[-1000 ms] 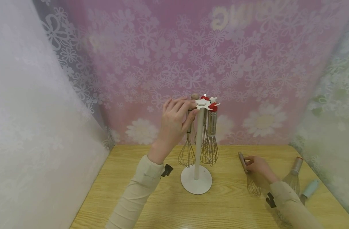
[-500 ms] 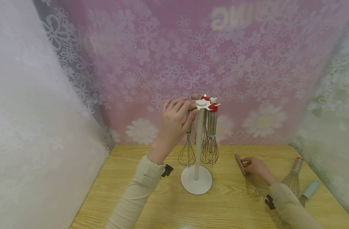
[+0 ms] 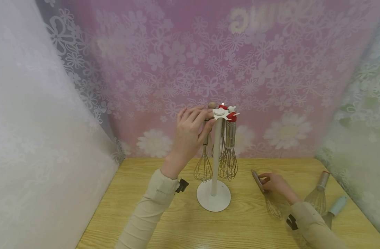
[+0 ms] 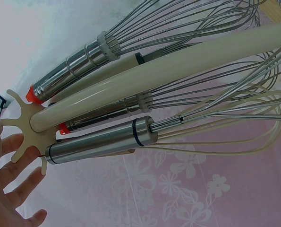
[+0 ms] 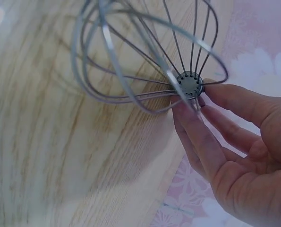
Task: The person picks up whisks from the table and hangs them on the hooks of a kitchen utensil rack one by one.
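A white whisk stand (image 3: 217,152) with a round base stands upright on the table. My left hand (image 3: 188,135) holds the edge of its hooked top plate (image 4: 29,125) with thumb and fingertips. Several whisks hang from the hooks, among them one with a red-tipped steel handle (image 3: 231,135) and a steel one with black rings (image 4: 102,140). To the right, my right hand (image 3: 275,183) pinches a steel whisk (image 3: 258,181) by its handle near the wires. In the right wrist view, the whisk's wire loops (image 5: 147,52) cover part of the fingers.
At the table's right side lie a red-ended steel whisk (image 3: 324,181) and a tool with a pale-blue handle (image 3: 337,205), its lower part behind my right sleeve. A flowered pink backdrop (image 3: 177,69) rises behind the wooden table (image 3: 165,221).
My right hand has slid slightly left and nearer to me with the whisk, toward the stand. My left hand has stayed at the stand's top.
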The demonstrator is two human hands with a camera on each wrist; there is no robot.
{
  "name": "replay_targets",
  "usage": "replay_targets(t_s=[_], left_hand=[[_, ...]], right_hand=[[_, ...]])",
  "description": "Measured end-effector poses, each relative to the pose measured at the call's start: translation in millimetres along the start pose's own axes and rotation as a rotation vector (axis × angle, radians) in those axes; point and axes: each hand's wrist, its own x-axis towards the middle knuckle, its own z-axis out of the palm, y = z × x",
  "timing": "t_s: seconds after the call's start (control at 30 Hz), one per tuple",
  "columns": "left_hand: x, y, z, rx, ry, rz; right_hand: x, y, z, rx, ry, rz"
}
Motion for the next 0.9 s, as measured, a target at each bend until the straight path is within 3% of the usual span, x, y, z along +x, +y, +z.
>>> replay_targets(t_s=[0.47, 0.9], left_hand=[[-0.5, -0.7, 0.2, 0.007, -0.002, 0.006], [-0.3, -0.7, 0.0, 0.001, -0.003, 0.001]], right_hand=[[-3.8, -8, 11, 0.023, -0.033, 0.024], [-9.1, -19, 14, -0.017, -0.049, -0.030]])
